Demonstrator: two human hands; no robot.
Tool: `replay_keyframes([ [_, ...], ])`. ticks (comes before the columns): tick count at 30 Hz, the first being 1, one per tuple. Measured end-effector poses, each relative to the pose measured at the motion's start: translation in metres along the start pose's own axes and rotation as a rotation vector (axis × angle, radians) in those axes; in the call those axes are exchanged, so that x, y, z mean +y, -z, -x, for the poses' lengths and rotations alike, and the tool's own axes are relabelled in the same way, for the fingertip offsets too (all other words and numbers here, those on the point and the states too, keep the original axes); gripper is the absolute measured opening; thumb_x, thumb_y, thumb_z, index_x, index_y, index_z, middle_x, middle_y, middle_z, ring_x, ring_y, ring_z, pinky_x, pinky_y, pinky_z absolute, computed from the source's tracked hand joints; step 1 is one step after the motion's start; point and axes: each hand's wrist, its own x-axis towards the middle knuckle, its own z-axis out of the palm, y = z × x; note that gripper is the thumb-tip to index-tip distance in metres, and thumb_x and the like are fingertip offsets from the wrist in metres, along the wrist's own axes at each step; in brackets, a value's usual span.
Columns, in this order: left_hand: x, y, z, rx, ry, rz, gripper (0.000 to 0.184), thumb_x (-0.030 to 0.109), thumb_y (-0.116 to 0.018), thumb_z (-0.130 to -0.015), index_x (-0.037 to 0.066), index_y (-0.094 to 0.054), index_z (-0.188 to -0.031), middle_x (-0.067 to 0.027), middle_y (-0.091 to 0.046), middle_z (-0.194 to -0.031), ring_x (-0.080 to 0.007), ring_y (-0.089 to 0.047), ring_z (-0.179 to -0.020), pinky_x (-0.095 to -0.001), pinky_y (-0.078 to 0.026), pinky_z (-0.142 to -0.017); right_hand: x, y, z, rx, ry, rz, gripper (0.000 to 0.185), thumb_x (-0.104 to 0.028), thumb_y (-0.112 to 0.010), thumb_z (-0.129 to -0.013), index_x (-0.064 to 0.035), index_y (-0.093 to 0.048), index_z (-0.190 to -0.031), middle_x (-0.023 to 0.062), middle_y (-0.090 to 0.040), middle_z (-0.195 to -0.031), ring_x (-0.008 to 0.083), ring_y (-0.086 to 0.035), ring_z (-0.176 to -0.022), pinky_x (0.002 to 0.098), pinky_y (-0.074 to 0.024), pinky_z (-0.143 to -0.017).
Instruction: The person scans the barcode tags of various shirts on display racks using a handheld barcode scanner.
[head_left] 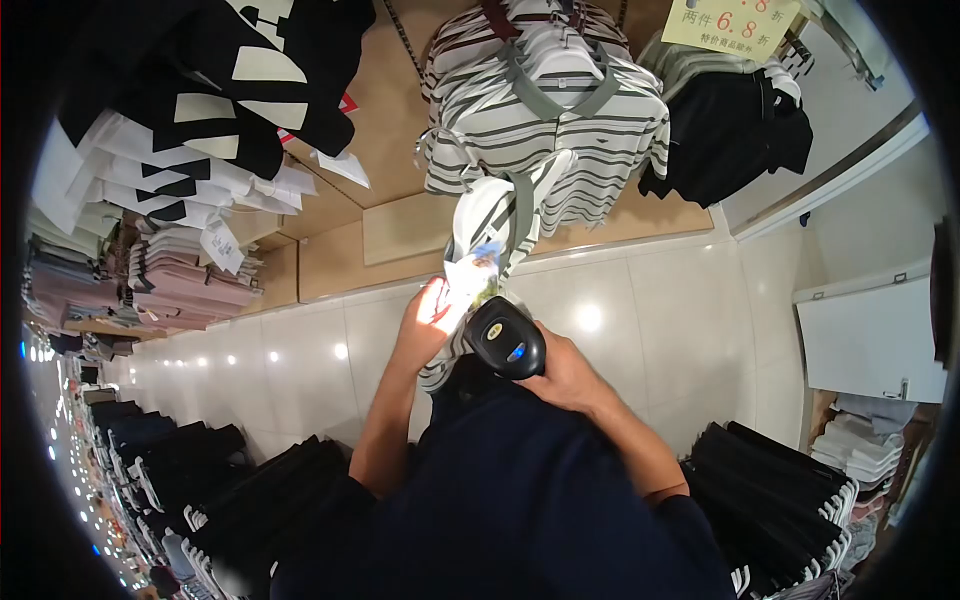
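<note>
My right hand is wrapped around a black barcode scanner, whose head points away from me. Bright light falls on a hang tag just beyond the scanner. The fingers of my left hand are closed on the tag's left side; glare washes out its print. Behind the tag, a striped polo shirt with a grey-green collar hangs on a white hanger, partly hidden by the tag, scanner and my hands. More striped polo shirts hang on the rack just past it.
Black garments hang at the upper right beneath a yellow price sign. White and pink shirts line the left. Racks of black trousers stand close on both sides of me. A white cabinet is at the right. The floor is glossy tile.
</note>
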Motion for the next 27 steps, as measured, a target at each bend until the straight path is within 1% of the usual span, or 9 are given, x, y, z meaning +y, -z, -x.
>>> replay_keyframes([
  [4,-0.017,0.019,-0.019,-0.006,-0.155,-0.100,0.035,0.006,-0.067,-0.093,-0.005,-0.057,-0.125,-0.0112,-0.067,-0.115,-0.0150,-0.060,-0.107,-0.0295,-0.048,-0.093,0.021,-0.001,-0.019,-0.011,-0.070,-0.120,0.049,-0.018,-0.076,-0.086,-0.0007,-0.056,-0.128,0.0210,-0.068,-0.115,0.0372,-0.067,-0.108,0.0413,-0.0515,-0.094],
  [6,-0.007,0.021,-0.028,-0.030,-0.115,-0.062,0.035,0.010,-0.066,-0.094,-0.005,-0.058,-0.124,-0.0130,-0.067,-0.115,-0.0166,-0.061,-0.106,-0.0304,-0.047,-0.094,0.022,0.005,-0.026,-0.059,-0.295,-0.147,0.052,-0.019,-0.077,-0.087,-0.0005,-0.056,-0.131,0.0207,-0.068,-0.120,0.0343,-0.066,-0.112,0.0399,-0.0500,-0.097],
  [7,0.007,0.022,-0.032,-0.043,-0.097,-0.042,0.035,0.012,-0.066,-0.095,-0.005,-0.058,-0.124,-0.0139,-0.067,-0.114,-0.0173,-0.061,-0.105,-0.0308,-0.046,-0.095,0.028,0.008,-0.029,-0.033,-0.353,-0.123,0.051,-0.019,-0.077,-0.087,0.0001,-0.056,-0.130,0.0193,-0.069,-0.114,0.0312,-0.067,-0.104,0.0389,-0.0513,-0.092],
  [8,0.029,0.030,-0.033,-0.084,0.014,-0.185,0.033,0.009,-0.063,-0.096,-0.007,-0.057,-0.125,-0.0101,-0.062,-0.125,-0.0149,-0.052,-0.119,-0.0293,-0.037,-0.106,0.034,0.012,-0.032,-0.008,-0.413,-0.100,0.050,-0.019,-0.077,-0.087,0.0008,-0.057,-0.128,0.0180,-0.069,-0.108,0.0280,-0.068,-0.096,0.0380,-0.0525,-0.087],
  [11,0.037,0.050,-0.047,-0.078,-0.072,-0.273,0.036,0.018,-0.065,-0.096,-0.005,-0.058,-0.123,-0.0167,-0.069,-0.112,-0.0198,-0.063,-0.105,-0.0319,-0.047,-0.095,0.058,0.025,-0.037,0.134,-0.608,-0.098,0.046,-0.020,-0.077,-0.087,0.0025,-0.058,-0.123,0.0130,-0.070,-0.091,0.0192,-0.067,-0.072,0.0343,-0.0545,-0.069],
  [12,0.046,0.058,-0.051,-0.112,-0.028,-0.351,0.035,0.017,-0.066,-0.095,-0.004,-0.059,-0.122,-0.0164,-0.069,-0.112,-0.0200,-0.064,-0.105,-0.0322,-0.047,-0.095,0.070,0.028,-0.037,0.227,-0.664,-0.198,0.039,-0.022,-0.077,-0.088,0.0030,-0.060,-0.114,0.0061,-0.063,-0.077,0.0121,-0.058,-0.057,0.0303,-0.0479,-0.054],
  [17,0.080,0.069,-0.077,-0.292,-0.028,-0.356,0.033,0.013,-0.070,-0.092,-0.002,-0.060,-0.120,-0.0136,-0.071,-0.108,-0.0170,-0.064,-0.100,-0.0323,-0.049,-0.090,0.174,0.041,-0.026,0.594,-0.696,-0.589,0.026,-0.022,-0.074,-0.089,-0.0014,-0.060,-0.096,0.0023,-0.056,-0.065,0.0121,-0.055,-0.050,0.0285,-0.0460,-0.048],
  [23,0.119,0.062,-0.102,-0.446,-0.093,-0.488,0.027,0.010,-0.070,-0.092,0.001,-0.061,-0.116,-0.0102,-0.071,-0.101,-0.0120,-0.062,-0.094,-0.0291,-0.049,-0.086,0.219,0.036,0.004,0.876,-0.704,-0.809,0.028,-0.021,-0.075,-0.088,-0.0004,-0.063,-0.103,0.0009,-0.055,-0.070,0.0119,-0.056,-0.054,0.0291,-0.0487,-0.048],
  [27,0.139,0.048,-0.095,-0.440,-0.069,-0.210,0.036,0.004,-0.073,-0.087,-0.002,-0.061,-0.121,-0.0063,-0.068,-0.114,-0.0133,-0.060,-0.105,-0.0284,-0.045,-0.095,0.249,0.020,0.040,0.972,-0.707,-0.890,0.026,-0.021,-0.076,-0.087,-0.0022,-0.062,-0.098,0.0009,-0.055,-0.070,0.0119,-0.056,-0.054,0.0292,-0.0495,-0.048],
])
